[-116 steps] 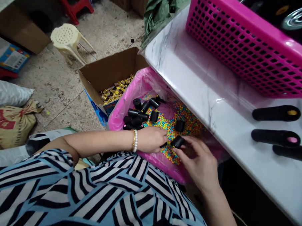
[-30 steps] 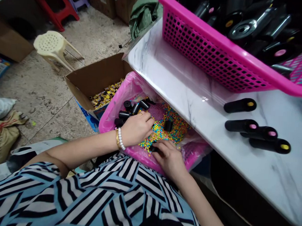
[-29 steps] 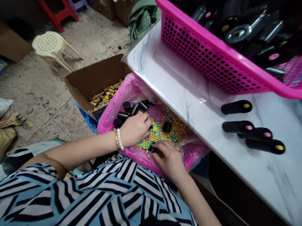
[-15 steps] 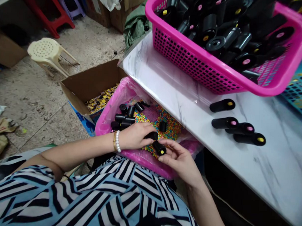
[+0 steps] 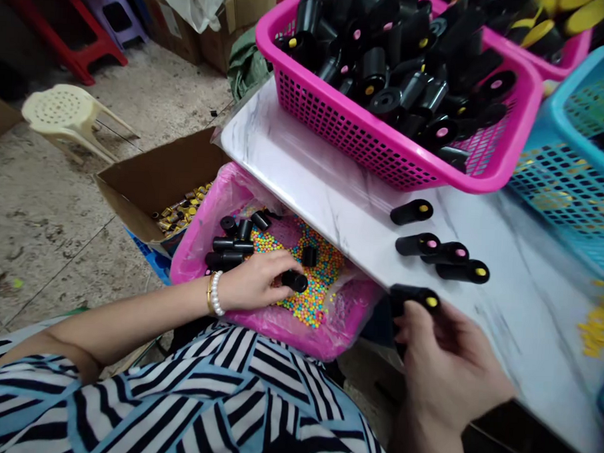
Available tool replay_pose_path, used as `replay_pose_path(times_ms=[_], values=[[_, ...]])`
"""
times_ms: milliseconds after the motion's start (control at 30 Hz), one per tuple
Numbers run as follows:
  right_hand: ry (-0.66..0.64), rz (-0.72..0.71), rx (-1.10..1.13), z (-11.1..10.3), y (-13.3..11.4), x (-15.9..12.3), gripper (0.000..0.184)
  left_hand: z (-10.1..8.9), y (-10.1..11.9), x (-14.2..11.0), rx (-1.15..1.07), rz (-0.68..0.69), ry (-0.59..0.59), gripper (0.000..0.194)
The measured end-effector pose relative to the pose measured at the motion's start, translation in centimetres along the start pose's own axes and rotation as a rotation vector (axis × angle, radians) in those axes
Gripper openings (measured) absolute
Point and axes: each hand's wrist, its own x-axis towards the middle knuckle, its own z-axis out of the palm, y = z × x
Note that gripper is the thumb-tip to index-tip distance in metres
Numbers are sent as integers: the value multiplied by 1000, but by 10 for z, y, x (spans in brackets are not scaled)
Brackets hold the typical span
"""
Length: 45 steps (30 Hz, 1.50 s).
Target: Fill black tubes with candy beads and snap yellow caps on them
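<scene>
My left hand [image 5: 266,277] is closed round a black plastic tube [image 5: 294,281] over the pink basin [image 5: 321,344]. Plastic film lines this basin, and small coloured beads [image 5: 311,300] fill it, with several black tubes [image 5: 234,245] lying at its left side. At the table's near edge, my right hand [image 5: 451,360] grips another black tube [image 5: 414,296] with a yellow dot at its end. Just beyond it on the marble-patterned table [image 5: 343,195] lie several similar tubes [image 5: 453,253], their ends dotted yellow or pink.
A pink basket [image 5: 385,157] heaped with black tubes stands on the table. To its right is a blue basket [image 5: 574,191]; small yellow pieces [image 5: 596,326] lie nearby. A cardboard box [image 5: 148,180] holding yellow pieces adjoins the basin. A cream stool [image 5: 61,109] stands on the floor.
My right hand has moved right, from the basin to the table edge, carrying the yellow-dotted tube. My left hand stays over the basin with its tube. The view has shifted to the right.
</scene>
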Motion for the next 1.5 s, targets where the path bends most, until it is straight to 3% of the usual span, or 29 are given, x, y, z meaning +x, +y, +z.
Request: replay_pose_path(times_ms=[67, 133, 233, 300, 367, 433, 500, 533, 600, 667, 767, 833, 933, 1033, 1100, 1200, 1300, 1400, 1433, 1500], values=[[87, 161, 56, 4, -3, 11, 43, 0, 0, 2, 10, -14, -9, 24], [90, 203, 94, 8, -5, 18, 50, 1, -1, 2, 27, -66, -27, 27], [94, 188, 166, 10, -4, 15, 53, 1, -2, 0, -31, -214, -13, 37], [134, 146, 149, 9, -2, 5, 39, 0, -1, -1, -111, -306, 7, 41], [121, 19, 55, 11, 1, -10, 26, 0, 2, -1, -184, -364, 29, 39], [-76, -176, -34, 19, 1, -24, 29, 1, 5, 0, -241, -391, 45, 36], [-387, -349, -39, 34, -1, -35, 38, 1, 8, 2, -258, -389, 26, 32], [-522, -397, -19, 43, -2, -38, 39, 1, 9, 2, -236, -380, 5, 29], [-669, -434, 12, 60, -1, -39, 26, -1, 8, 2, -150, -348, -33, 23], [-732, -467, 10, 75, 2, -35, 15, -5, 6, 0, -55, -311, -32, 18], [-841, -559, -10, 92, 12, -30, 26, -10, 0, -2, 11, -316, -22, 14], [-927, -581, -10, 99, 18, -31, 36, -8, -4, -3, 6, -341, -82, 11], [-1028, -581, -20, 103, 21, -36, 42, -5, -6, -4, -146, -416, -159, 17], [-958, -594, -88, 101, 22, -39, 50, -6, -8, -6, -281, -494, -36, 17], [-868, -603, -179, 103, 22, -40, 51, -9, -10, -5, -232, -473, 91, 13], [-940, -556, -181, 110, 24, -43, 41, -11, -11, -3, -144, -401, 173, 12], [-1091, -505, -39, 116, 27, -50, 27, -10, -11, -3, -121, -352, 168, 12], [-1164, -455, 39, 111, 28, -53, 25, -12, -10, -5, -130, -330, 161, 12], [-1199, -359, 90, 107, 28, -52, 28, -13, -9, -6, -139, -313, 147, 13], [-1284, -22, 245, 98, 28, -48, 36, -18, -7, -7, -170, -256, 91, 14]])
